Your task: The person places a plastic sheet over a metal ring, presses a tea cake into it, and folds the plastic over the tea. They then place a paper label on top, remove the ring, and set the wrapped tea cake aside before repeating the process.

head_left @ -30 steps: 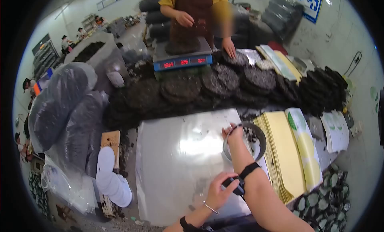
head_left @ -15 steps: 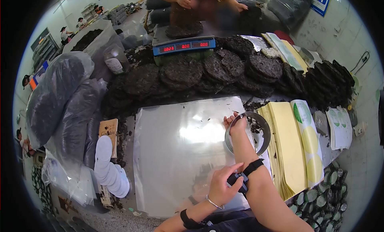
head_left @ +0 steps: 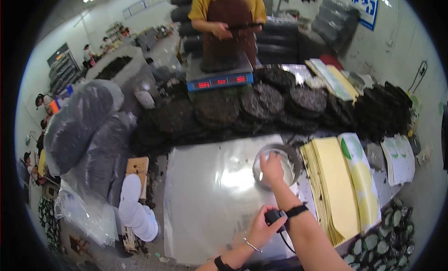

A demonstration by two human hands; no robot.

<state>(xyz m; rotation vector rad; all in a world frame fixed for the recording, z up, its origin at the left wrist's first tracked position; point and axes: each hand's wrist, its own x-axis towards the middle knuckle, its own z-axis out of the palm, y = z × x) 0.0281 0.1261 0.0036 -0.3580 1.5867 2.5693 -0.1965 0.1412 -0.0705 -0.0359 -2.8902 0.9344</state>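
Observation:
My right hand (head_left: 271, 167) reaches inside a round metal ring (head_left: 295, 166) lying over the right edge of a clear plastic sheet (head_left: 200, 196). Its fingers are blurred, so their grip does not show. A black strap (head_left: 296, 210) circles my right forearm, with a small black device (head_left: 274, 218) and a cable on it. My left hand (head_left: 261, 229), below, wears a silver bangle and has its fingers closed around that device. Right of the ring lies a stack of yellow paper sheets (head_left: 329, 182).
Dark round cakes (head_left: 217, 107) line the back, behind them a digital scale (head_left: 219, 82). An aproned person (head_left: 231, 28) stands there holding something dark. Filled plastic bags (head_left: 84, 121) and white discs (head_left: 133, 201) are at left; a label roll (head_left: 359, 177) is at right.
My view has tilted up. The ring has shifted left onto the sheet, and my right hand has moved from its rim to inside it. My left hand has closed around the wrist device.

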